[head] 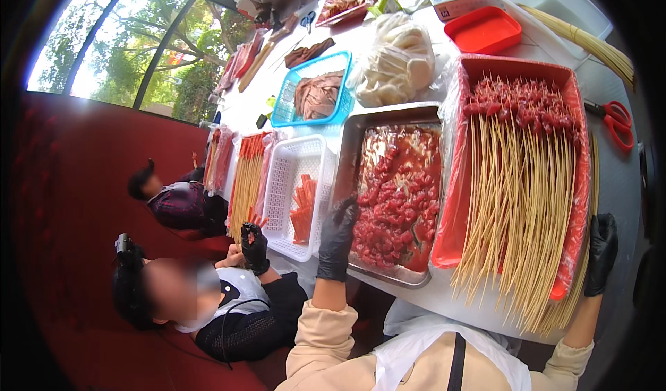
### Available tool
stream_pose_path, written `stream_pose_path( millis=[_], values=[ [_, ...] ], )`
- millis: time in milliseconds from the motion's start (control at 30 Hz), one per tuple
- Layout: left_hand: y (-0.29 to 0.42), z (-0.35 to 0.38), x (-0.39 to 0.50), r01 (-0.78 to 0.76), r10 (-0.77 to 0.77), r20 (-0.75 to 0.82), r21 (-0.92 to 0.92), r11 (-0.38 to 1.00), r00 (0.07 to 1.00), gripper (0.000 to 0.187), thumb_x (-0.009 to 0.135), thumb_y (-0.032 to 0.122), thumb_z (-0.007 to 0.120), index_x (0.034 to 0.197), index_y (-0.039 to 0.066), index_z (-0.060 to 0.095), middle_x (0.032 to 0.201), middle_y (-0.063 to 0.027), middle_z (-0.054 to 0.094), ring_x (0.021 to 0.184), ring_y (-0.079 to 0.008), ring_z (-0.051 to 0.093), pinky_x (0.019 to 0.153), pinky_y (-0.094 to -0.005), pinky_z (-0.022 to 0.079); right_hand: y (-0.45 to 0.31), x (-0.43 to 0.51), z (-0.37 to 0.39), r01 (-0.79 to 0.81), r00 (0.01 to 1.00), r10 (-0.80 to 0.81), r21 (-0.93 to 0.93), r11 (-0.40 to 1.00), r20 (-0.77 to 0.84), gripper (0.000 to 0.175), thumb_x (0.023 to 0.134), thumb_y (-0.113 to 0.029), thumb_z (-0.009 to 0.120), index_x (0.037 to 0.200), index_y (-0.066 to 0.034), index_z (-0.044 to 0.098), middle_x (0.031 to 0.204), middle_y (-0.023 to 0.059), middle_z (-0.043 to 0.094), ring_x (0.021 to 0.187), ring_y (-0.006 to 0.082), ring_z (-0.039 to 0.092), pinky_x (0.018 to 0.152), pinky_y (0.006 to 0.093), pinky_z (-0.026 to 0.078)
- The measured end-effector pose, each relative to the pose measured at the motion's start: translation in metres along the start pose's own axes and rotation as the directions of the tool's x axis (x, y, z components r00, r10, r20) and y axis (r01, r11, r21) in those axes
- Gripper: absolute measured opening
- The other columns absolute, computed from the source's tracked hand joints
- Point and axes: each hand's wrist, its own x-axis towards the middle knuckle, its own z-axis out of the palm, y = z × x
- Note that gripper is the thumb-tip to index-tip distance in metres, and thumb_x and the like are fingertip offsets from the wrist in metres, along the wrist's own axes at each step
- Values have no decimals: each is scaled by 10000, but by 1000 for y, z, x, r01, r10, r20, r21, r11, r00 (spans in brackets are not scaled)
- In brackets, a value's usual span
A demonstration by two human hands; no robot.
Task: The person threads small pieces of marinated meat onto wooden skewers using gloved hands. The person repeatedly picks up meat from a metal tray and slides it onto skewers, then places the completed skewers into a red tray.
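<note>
My left hand (337, 237), in a black glove, rests at the left rim of a steel tray (387, 276). Small pieces of raw red meat (398, 198) lie in that tray in reddish liquid. Right of it stands a red tray (447, 253) lined with clear plastic film. Many bamboo skewers (515, 209) lie in it, meat-threaded ends at the far side, bare ends over the near rim. My right hand (602, 253), also black-gloved, is beside loose bare skewers (575, 305) along the red tray's right side. Its fingers are curled; whether they grip a skewer is hidden.
Red-handled scissors (616, 123) lie at the right. Behind the trays are bagged mushrooms (395, 63), a blue basket (338, 115) of sliced meat and a small red tray (484, 29). At left, a co-worker (244, 308) sits by a white basket (273, 183) with orange-red sticks.
</note>
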Motion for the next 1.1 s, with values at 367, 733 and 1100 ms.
stream_pose_path(
  millis=[367,733,1100],
  values=[
    [-24,6,34,-430,442,195,733,528,875,360,803,78,580,1162,90,558,1057,-155,566,992,-331,531,877,-404,422,46,-2,-18,41,999,-41,265,963,-6,284,939,-135,481,1163,33,527,1075,42,570,982,128,533,883,249,408],
    [-7,51,27,-652,316,577,719,240,753,515,736,88,629,1233,138,506,1065,-138,554,980,-322,520,826,-412,444,53,1,-23,-90,986,143,460,883,-82,278,935,-174,505,1169,-29,545,1047,-8,580,879,57,545,773,206,428],
    [-13,29,29,-474,325,345,663,579,880,327,755,-13,514,1052,84,612,932,-138,602,856,-295,591,768,-372,475,24,-3,-17,-65,986,117,372,926,-121,220,935,-191,507,1091,-67,598,972,-41,587,761,20,492,693,169,394]
  ],
)
